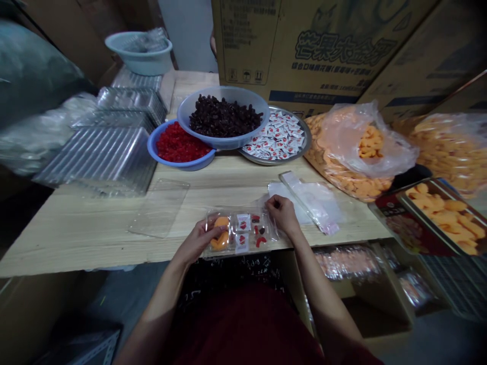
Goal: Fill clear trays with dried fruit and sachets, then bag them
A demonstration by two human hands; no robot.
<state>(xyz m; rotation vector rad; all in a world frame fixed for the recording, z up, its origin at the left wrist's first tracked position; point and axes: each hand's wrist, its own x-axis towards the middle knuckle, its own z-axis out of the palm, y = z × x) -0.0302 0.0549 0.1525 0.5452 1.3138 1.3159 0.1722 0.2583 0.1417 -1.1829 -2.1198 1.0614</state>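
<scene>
The left hand partly hides the orange candies; the greenish bag is cut off; small carton print blurs.

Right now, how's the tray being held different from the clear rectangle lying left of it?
The tray holds orange sweets and white packets; the clear rectangle shows none. The tray is held, while the clear rectangle lies untouched on the table. Both are see-through.
</scene>
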